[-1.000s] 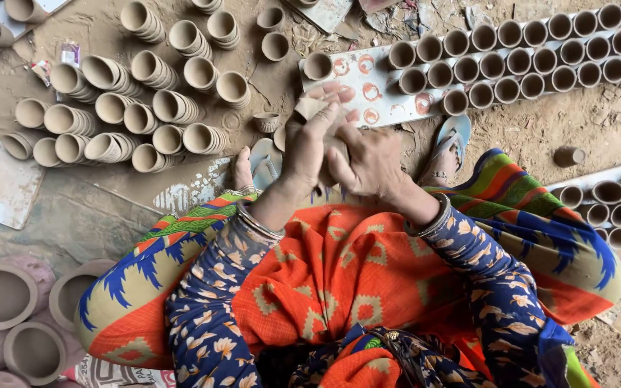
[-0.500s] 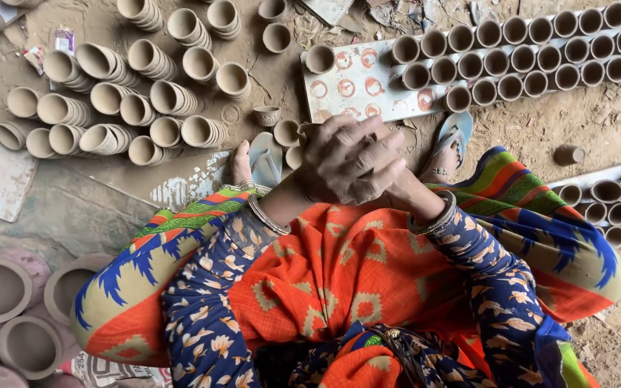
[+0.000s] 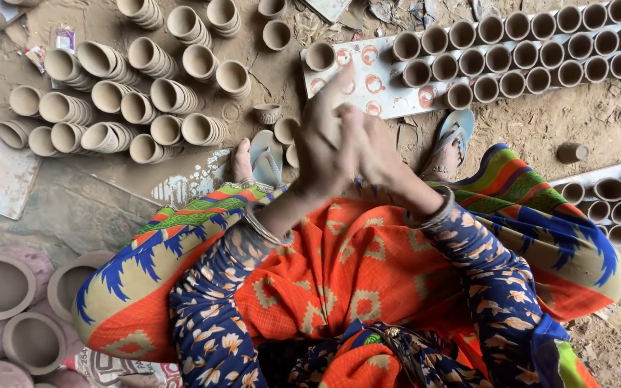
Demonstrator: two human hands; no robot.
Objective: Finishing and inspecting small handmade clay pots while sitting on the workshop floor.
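Two hands, left hand (image 3: 325, 147) and right hand (image 3: 375, 154), pressed together; grip contents hidden; clay cups (image 3: 109, 93) stacked beyond.

Dark blue floral sleeves (image 3: 501, 287), metal bangles (image 3: 264, 228), orange patterned cloth (image 3: 339, 266), light blue sandals (image 3: 265, 154)

Tan clay cups (image 3: 170, 93), white board (image 3: 368, 79) with red rings, orange patterned cloth (image 3: 353, 266)

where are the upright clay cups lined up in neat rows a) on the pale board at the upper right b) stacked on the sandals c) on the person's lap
a: the rows of upright clay cups stand on the pale board at the upper right, beyond the left hand and right hand, which are raised together above the lap.
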